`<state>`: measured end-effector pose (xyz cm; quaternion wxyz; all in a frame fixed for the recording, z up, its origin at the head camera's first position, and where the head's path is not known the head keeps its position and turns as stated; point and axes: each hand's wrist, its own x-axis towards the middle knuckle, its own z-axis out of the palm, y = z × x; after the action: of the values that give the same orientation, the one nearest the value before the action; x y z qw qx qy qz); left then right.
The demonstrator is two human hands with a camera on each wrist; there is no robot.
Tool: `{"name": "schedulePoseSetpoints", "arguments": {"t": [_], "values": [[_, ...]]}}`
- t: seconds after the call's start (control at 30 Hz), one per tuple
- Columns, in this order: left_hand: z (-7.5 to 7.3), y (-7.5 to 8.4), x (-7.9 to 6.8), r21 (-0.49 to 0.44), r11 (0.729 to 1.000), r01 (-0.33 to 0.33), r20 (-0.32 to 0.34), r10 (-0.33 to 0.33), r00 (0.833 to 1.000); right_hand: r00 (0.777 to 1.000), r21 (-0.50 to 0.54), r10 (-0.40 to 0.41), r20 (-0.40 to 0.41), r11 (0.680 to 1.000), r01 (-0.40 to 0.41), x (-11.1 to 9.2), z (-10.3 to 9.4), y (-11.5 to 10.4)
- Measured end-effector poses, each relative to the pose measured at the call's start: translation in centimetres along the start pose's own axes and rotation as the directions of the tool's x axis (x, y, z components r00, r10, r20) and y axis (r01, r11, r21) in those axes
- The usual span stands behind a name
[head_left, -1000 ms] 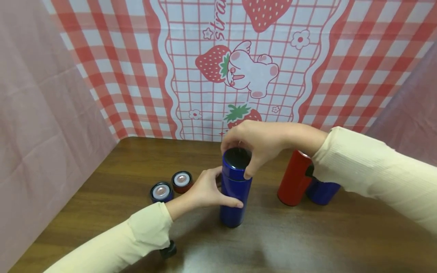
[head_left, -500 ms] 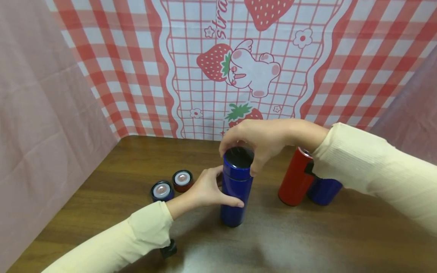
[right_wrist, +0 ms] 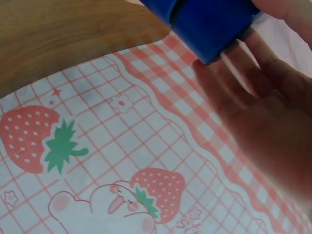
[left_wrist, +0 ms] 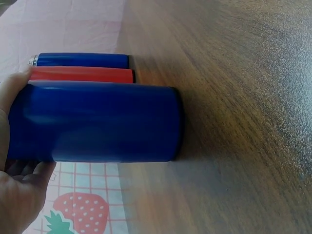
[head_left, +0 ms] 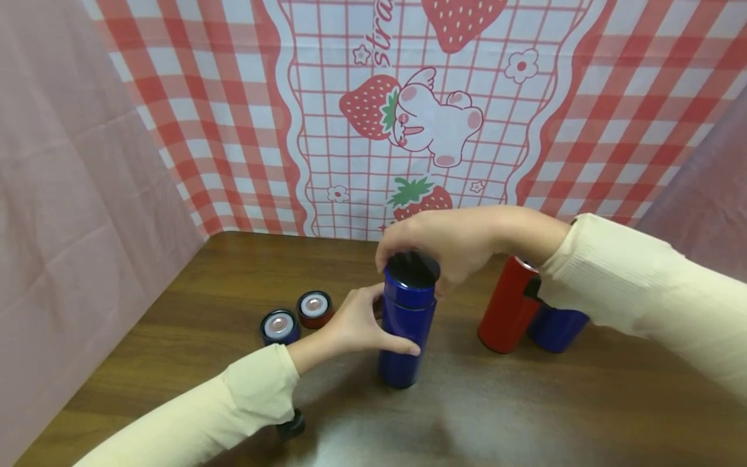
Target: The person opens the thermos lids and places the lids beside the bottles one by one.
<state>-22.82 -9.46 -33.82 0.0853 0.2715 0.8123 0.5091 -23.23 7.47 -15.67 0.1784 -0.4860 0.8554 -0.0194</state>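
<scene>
A blue thermos bottle [head_left: 401, 366] with a dark-topped lid [head_left: 411, 296] stands on the wooden table in the head view. My left hand [head_left: 357, 325] grips its body from the left, thumb across the front. From above, my right hand [head_left: 455, 241] holds the lid by its rim, fingers behind and thumb at the right side. A thin seam shows between lid and body. In the left wrist view the bottle body [left_wrist: 102, 122] lies across the picture. The right wrist view shows the fingers against the blue lid [right_wrist: 217, 29].
A red bottle [head_left: 506, 308] and another blue bottle [head_left: 557, 329] stand uncapped at right, partly behind the right sleeve. Two upturned lids, one blue-edged [head_left: 279, 325] and one red-edged [head_left: 315, 307], lie at left. A small black object [head_left: 290, 426] shows beside the left sleeve.
My right thumb has moved from the lid's front round toward its right side, as the hand turned about the lid. The left hand and bottle body have stayed in place.
</scene>
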Motion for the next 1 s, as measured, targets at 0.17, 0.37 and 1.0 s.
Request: {"name": "schedulePoseSetpoints", "arguments": {"t": [0.17, 0.37, 1.0], "values": [[0.3, 0.2, 0.0, 0.045, 0.999, -0.009, -0.032, 0.010, 0.999, 0.996, -0.030, 0.082, -0.036, 0.996, -0.083, -0.4, -0.2, -1.0], [0.4, 0.3, 0.0, 0.052, 0.999, -0.013, -0.053, 0.016, 0.998, 0.926, -0.097, 0.365, -0.098, 0.923, -0.374, -0.1, -0.7, -2.7], [0.3, 0.1, -0.1, 0.058, 0.998, -0.022, -0.050, 0.025, 0.998, 0.878, -0.055, 0.469, -0.098, 0.878, -0.475, 1.1, -0.3, -2.6]]}}
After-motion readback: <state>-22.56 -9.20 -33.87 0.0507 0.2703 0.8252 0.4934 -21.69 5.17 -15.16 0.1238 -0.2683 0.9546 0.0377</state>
